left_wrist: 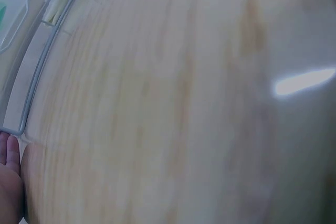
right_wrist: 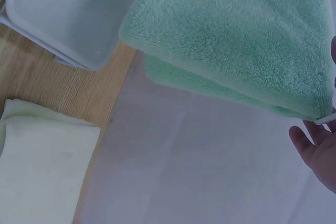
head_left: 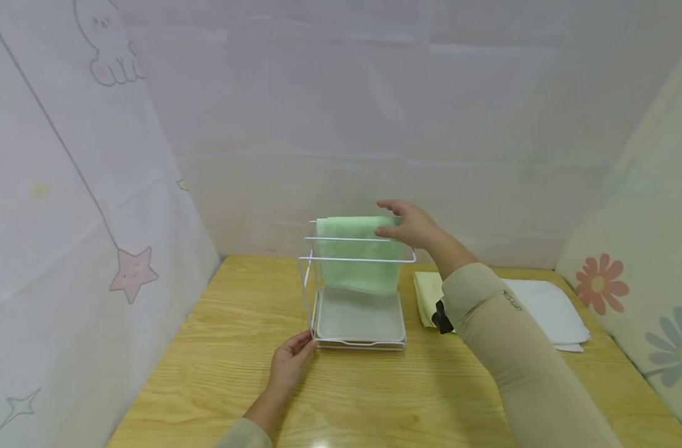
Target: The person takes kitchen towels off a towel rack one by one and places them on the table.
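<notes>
A white wire rack [head_left: 356, 259] stands on the table with a pale tray [head_left: 360, 318] in its base. Over its rearmost bar hangs a folded light green towel [head_left: 356, 274], fluffy in the right wrist view. My left hand [head_left: 287, 362] holds the rack's front left bottom corner between thumb and fingers; only part of that hand shows in the left wrist view. At the towel's upper right corner is my right hand [head_left: 416, 229], fingers extended and thumb apart, close to the bar's end. Whether it touches the towel is hard to tell.
Right of the rack lies a folded pale yellow towel [head_left: 426, 292], partly behind my right sleeve. Farther right is a folded white cloth [head_left: 548, 311]. Printed fabric walls [head_left: 341, 124] enclose the wooden table [head_left: 234, 336] at the back and sides.
</notes>
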`<state>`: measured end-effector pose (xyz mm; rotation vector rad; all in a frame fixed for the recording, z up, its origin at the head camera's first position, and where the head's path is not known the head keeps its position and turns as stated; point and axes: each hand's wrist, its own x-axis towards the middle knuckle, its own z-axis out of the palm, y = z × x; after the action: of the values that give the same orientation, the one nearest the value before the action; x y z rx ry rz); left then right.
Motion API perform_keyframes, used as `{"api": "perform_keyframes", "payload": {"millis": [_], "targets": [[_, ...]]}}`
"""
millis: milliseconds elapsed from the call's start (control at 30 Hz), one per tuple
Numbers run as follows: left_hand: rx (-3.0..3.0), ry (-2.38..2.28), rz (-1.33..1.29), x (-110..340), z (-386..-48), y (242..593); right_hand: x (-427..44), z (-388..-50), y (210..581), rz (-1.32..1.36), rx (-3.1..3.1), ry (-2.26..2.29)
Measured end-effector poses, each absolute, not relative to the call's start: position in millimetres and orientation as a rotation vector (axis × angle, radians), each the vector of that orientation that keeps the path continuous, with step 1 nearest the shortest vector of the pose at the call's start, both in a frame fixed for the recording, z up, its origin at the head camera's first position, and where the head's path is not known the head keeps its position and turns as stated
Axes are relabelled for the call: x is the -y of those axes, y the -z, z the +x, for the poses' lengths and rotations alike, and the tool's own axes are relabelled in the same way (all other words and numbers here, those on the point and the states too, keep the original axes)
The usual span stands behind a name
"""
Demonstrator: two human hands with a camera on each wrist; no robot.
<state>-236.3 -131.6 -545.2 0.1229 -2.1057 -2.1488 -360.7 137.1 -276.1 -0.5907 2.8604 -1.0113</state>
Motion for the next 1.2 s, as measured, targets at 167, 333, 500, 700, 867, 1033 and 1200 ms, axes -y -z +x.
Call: {"api": "perform_keyframes", "payload": {"millis": [167,333,500,700,867,1033,1200], "targets": [[2.094,2.146,0.120,130.8,-237.3,545.3,-132.7,-364.3,274.9,-0.578,-2.811,1.056],[2.095,2.151,0.112,129.3,-237.5,545.1,-128.2,-367.1,274.1,-0.591,-2.790,1.057],[2.096,2.157,0.122,127.4,-235.8,543.5,-124.3,-369.1,272.6,-0.574,-2.766,1.042],[2.088,2.162,0.114,126.8,-237.0,541.9,-122.0,-373.2,273.9,-0.509,-2.747,1.046],[2.075,2.173,0.113,127.1,-237.7,541.8,-121.5,-374.4,274.6,-0.476,-2.757,1.081],[2.086,2.157,0.105,126.9,-237.7,541.7,-120.9,-371.8,272.7,-0.436,-2.793,1.086],[2.092,2.158,0.109,126.8,-237.0,542.1,-121.0,-368.3,270.9,-0.381,-2.802,1.126]]}}
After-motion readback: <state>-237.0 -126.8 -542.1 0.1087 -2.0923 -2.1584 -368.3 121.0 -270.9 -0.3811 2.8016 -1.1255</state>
